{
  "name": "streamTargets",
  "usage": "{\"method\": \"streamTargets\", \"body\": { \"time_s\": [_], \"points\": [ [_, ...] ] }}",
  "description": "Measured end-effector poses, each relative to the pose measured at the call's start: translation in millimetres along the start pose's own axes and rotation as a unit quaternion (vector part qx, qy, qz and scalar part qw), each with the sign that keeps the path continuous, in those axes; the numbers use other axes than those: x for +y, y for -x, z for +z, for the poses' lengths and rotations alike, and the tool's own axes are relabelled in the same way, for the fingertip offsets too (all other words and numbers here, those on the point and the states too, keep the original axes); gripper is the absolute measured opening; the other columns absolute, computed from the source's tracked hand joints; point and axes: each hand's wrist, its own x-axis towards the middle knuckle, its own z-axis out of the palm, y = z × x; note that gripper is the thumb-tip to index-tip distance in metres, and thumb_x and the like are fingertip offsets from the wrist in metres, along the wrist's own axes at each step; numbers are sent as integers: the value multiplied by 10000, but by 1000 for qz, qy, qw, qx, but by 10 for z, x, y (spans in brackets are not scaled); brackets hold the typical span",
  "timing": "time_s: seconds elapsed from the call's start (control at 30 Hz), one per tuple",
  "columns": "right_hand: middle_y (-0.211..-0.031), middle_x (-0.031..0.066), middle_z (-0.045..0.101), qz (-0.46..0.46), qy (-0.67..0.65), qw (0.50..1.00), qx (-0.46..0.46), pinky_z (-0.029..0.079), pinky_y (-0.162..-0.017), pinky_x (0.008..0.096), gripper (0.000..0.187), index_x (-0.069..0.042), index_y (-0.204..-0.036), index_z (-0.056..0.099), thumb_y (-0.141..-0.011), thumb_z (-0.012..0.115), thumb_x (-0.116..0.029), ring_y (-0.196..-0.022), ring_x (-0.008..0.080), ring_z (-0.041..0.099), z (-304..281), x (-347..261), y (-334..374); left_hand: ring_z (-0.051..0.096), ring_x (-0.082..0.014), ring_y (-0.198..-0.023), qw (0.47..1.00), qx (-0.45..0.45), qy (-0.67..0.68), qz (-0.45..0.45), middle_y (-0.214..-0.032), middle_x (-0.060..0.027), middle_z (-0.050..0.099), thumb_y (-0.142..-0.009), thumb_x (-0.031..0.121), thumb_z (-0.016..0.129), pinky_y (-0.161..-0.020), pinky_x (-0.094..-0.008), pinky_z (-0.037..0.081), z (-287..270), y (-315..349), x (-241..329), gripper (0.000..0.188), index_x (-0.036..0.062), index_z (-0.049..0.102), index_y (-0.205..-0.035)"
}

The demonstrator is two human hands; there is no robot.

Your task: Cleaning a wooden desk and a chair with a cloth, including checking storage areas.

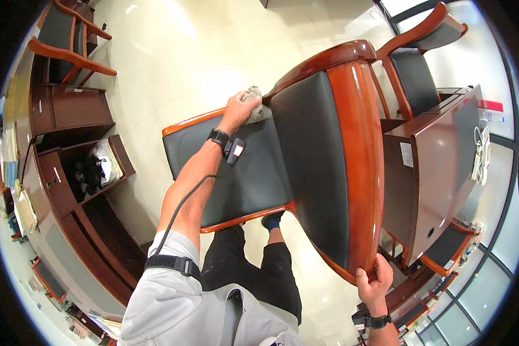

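A wooden chair (311, 144) with black padded seat and back and glossy reddish-brown frame stands in front of me, its back toward the right. My left hand (239, 109) is closed on a grey cloth (252, 105), pressed at the far edge of the seat (242, 167) near where it meets the back. With my right hand (375, 284) I grip the near lower corner of the back's wooden frame (360, 173), thumb on the outer face and fingers curled round the edge.
On the left stands a dark wood desk (86, 109) with an open cabinet (98, 173) holding a plastic bag and papers. Another desk (432, 173) is close on the right, with a second chair (412, 75) behind it. Glossy pale floor tiles (155, 52) lie beyond the chair.
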Motion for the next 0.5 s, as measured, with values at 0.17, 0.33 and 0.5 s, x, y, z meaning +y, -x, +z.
{"method": "streamTargets", "body": {
  "time_s": [0.17,0.33,0.5],
  "points": [
    [-820,173,631,-10,6,1000,15,497,-665,359,346,42,-1031,627,-730,684,-120,-713,308,634,4,-57,-7,636,-146,-908,953,-57,295,-44,-1075,-72,681,-866,224,705,-787,-283,520,108,-62,451,434,-27,623,-1211],
    [-848,186,648,38,-45,998,-4,505,-685,369,351,32,-1053,630,-747,684,-131,-740,315,648,8,-40,1,629,-134,-886,936,-94,330,-77,-1046,-63,680,-862,188,707,-741,-263,516,-127,125,1140,390,-18,632,-1186],
    [-881,202,660,40,-61,997,-17,513,-732,390,358,20,-1072,634,-764,692,-153,-799,340,654,29,98,48,630,-131,-862,954,-139,263,43,-1021,-71,671,-878,190,707,-755,-270,527,-360,282,2027,365,-35,636,-1156]
  ]
}}
